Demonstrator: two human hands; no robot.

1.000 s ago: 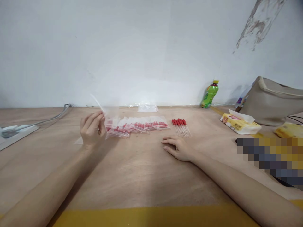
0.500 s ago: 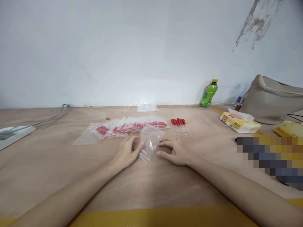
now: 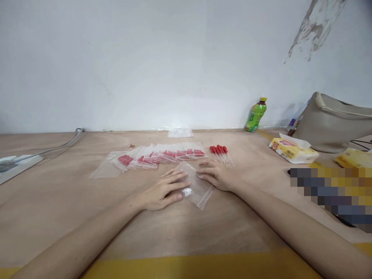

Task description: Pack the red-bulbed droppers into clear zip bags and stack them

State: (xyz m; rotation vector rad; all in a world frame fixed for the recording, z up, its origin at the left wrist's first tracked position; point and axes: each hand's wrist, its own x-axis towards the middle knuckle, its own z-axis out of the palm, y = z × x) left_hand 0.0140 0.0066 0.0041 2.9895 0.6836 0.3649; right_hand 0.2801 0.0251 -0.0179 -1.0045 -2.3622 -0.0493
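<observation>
A clear zip bag (image 3: 197,186) lies on the table between my two hands, its zip end pointing toward me. My left hand (image 3: 166,190) rests flat with fingers stretched out, the fingertips over the bag's left edge. On the bag's upper right edge, my right hand (image 3: 215,174) has its fingers extended and slightly curved. Just beyond my right hand are several red-topped clear droppers (image 3: 219,150), fanned out. Past my left hand lies an overlapping row of clear bags (image 3: 162,153) with red-topped pieces inside.
A flat clear bag (image 3: 180,133) lies near the wall. On the right stand a green bottle (image 3: 256,115), a yellow tissue pack (image 3: 292,150) and a grey bag (image 3: 328,126). A cable (image 3: 62,146) runs to a white power strip (image 3: 23,166) at left.
The clear zip bag, formerly raised at my left hand, now lies flat and turned on the table. My left fingers have spread out over it; my right hand has moved slightly away from me.
</observation>
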